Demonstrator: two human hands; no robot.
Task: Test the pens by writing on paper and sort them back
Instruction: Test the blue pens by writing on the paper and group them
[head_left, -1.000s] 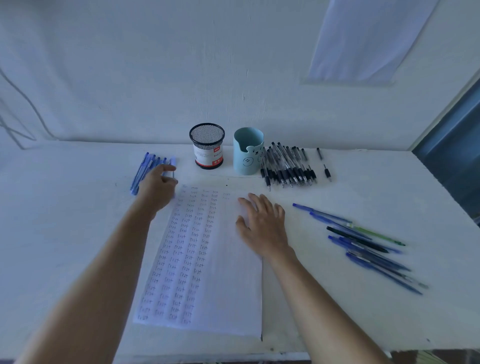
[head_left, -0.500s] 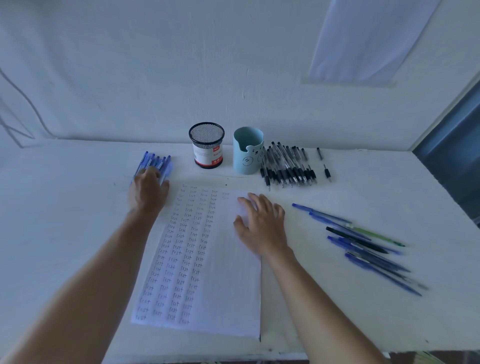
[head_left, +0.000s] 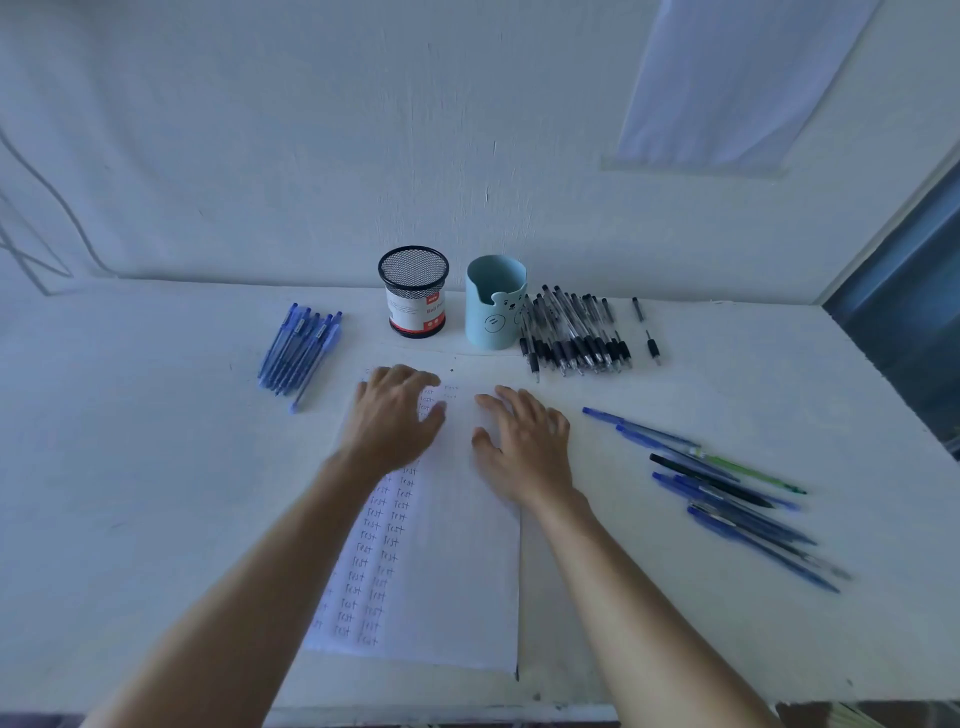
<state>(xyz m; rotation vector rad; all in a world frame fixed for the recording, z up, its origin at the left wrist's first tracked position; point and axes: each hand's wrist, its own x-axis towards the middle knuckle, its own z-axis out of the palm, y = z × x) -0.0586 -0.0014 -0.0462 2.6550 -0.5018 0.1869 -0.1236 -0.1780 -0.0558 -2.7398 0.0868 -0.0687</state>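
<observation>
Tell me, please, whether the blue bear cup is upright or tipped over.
Upright: the blue bear cup stands on its base, open mouth facing up, with nothing poking out of it.

I see a white paper sheet (head_left: 457, 597) with handwritten "Test" rows lying flat at near centre. Blue plastic pens (head_left: 301, 345) lie bundled far left, clear black-grip pens (head_left: 574, 332) far centre-right, mixed loose pens (head_left: 727, 488) nearer right.

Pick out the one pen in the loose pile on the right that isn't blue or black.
The green pen, lying along the far edge of the loose pile, away from the person. Its barrel is bright green; every other pen there is blue or black.
</observation>
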